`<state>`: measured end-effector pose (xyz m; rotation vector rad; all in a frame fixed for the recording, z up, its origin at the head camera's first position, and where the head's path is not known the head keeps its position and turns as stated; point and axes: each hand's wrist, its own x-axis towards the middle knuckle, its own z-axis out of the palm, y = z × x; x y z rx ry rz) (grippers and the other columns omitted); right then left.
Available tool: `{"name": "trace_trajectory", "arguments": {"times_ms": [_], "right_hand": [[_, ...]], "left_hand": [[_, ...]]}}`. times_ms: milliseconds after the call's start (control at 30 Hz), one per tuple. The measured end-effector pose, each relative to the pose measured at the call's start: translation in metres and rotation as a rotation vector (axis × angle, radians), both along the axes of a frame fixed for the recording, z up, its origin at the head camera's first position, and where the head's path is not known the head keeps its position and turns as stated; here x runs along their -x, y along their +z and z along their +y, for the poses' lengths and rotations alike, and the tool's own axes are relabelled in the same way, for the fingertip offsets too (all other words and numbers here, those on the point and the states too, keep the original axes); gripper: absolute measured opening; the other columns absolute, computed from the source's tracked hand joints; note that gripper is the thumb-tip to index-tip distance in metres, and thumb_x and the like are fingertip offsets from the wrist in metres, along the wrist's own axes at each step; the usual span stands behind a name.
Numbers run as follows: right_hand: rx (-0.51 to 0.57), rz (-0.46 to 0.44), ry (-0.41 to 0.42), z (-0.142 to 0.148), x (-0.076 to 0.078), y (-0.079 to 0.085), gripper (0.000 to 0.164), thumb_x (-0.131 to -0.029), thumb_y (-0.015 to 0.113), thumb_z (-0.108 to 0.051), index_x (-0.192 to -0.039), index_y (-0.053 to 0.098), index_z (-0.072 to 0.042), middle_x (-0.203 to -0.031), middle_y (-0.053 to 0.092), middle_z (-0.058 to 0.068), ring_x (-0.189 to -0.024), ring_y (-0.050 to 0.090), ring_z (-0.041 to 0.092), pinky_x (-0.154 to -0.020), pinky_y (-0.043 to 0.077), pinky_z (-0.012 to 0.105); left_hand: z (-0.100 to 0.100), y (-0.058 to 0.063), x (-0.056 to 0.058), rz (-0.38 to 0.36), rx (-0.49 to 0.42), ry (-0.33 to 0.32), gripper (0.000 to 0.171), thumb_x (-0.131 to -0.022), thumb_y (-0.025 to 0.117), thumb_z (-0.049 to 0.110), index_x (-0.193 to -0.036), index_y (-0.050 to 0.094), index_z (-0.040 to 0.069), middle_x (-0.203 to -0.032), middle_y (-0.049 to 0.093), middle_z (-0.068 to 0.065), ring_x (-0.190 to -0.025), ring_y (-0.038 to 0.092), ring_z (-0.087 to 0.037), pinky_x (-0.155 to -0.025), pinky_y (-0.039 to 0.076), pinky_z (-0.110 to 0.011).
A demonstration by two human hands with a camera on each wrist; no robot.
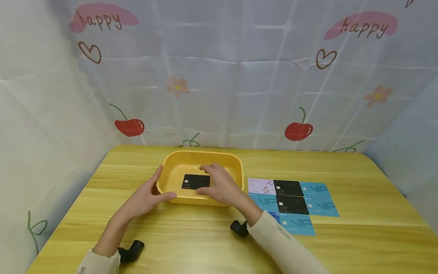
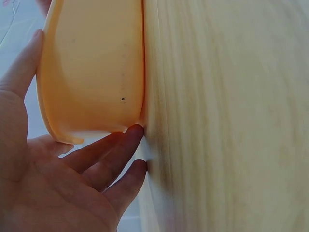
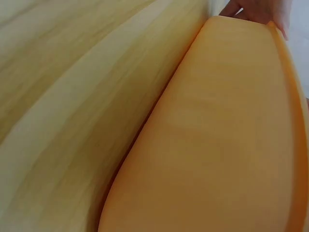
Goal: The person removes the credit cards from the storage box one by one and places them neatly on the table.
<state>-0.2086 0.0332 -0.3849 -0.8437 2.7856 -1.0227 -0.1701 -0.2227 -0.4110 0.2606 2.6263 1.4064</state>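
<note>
A black VIP card (image 1: 191,182) lies inside the yellow plastic basin (image 1: 205,201) in the head view. My right hand (image 1: 220,185) reaches into the basin over the card's right end. Its thumb is at the card's lower edge, while the index finger arches past the upper edge with a gap showing. My left hand (image 1: 145,198) holds the basin's left end, thumb over the near rim and fingers along the outer wall. From the left wrist, those fingers (image 2: 113,159) bend against the basin's end, close to the tabletop. The right hand is outside its own wrist view.
Right of the basin, several cards lie in rows on the wooden table (image 1: 191,236): a pale pink card (image 1: 261,185), black cards (image 1: 292,204) and blue cards (image 1: 297,224). The right forearm partly covers this layout. A printed curtain (image 1: 219,76) hangs behind the table.
</note>
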Motion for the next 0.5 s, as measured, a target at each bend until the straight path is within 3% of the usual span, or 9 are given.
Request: {"name": "trace_trajectory", "arguments": {"times_ms": [500], "right_hand": [[-0.109, -0.086, 0.026, -0.021, 0.019, -0.008, 0.070, -0.073, 0.077, -0.036, -0.129, 0.050, -0.004, -0.122, 0.051, 0.012, -0.110, 0.046, 0.025, -0.091, 0.039, 0.036]], "left_hand": [[0.001, 0.002, -0.001, -0.002, 0.016, 0.007, 0.104, -0.077, 0.068, 0.048, -0.148, 0.000, 0.015, -0.147, 0.021, -0.016, -0.127, 0.033, -0.030, -0.100, 0.028, -0.050]]}}
